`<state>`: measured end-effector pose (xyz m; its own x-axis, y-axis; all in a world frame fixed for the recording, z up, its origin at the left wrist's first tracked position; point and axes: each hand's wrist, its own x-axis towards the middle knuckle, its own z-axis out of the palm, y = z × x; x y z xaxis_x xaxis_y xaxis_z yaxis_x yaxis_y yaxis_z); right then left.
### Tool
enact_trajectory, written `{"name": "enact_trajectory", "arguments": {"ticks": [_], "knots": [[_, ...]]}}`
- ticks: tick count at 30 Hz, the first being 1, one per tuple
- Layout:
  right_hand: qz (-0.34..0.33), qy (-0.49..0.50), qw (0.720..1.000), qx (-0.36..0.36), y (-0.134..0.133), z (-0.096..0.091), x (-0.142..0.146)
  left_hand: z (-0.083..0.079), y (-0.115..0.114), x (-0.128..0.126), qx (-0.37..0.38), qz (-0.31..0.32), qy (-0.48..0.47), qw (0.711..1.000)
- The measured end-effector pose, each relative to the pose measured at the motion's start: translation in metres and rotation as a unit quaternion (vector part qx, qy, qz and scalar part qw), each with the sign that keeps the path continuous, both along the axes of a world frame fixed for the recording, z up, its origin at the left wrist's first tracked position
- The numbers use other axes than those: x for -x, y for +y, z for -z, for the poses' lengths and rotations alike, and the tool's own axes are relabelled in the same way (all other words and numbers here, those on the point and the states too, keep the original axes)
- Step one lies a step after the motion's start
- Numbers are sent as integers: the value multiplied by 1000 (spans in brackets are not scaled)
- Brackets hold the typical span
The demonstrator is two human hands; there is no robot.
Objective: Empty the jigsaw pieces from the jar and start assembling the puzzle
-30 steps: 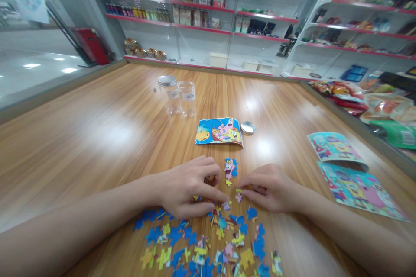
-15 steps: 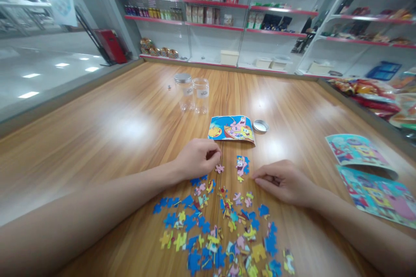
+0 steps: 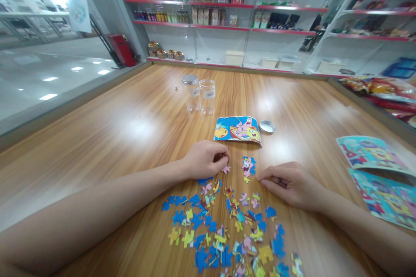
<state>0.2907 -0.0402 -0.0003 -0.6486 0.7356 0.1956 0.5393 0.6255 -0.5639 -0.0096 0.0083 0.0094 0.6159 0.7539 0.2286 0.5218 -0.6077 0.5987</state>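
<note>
My left hand point(image 3: 206, 160) is curled, its fingertips pinching a small pink puzzle piece point(image 3: 225, 169) that rests on the wooden table point(image 3: 113, 130). Just right of it lies a small joined cluster of pieces point(image 3: 248, 167) showing a pink cartoon figure on blue. My right hand point(image 3: 290, 184) rests on the table beside that cluster, fingers curled and pressed together; whether they hold a piece is hidden. Several loose blue, yellow and pink pieces point(image 3: 227, 229) are scattered in front of both hands.
A cartoon picture card point(image 3: 237, 129) lies beyond the hands, with a round metal lid point(image 3: 267, 127) beside it. Two clear jars point(image 3: 199, 94) stand farther back, one capped. Two more picture sheets point(image 3: 378, 169) lie at the right. Shop shelves point(image 3: 227, 13) line the back.
My left hand has lifted off the loose pile and moved forward with a pink piece to beside the joined cluster. My right hand has drawn slightly right. The camera has turned.
</note>
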Motion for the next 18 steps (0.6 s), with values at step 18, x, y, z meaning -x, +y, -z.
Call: {"name": "enact_trajectory", "arguments": {"ticks": [18], "knots": [[-22,0,999,-32,-1,1,0,-1,-3,0,-24,47,7,999]]}}
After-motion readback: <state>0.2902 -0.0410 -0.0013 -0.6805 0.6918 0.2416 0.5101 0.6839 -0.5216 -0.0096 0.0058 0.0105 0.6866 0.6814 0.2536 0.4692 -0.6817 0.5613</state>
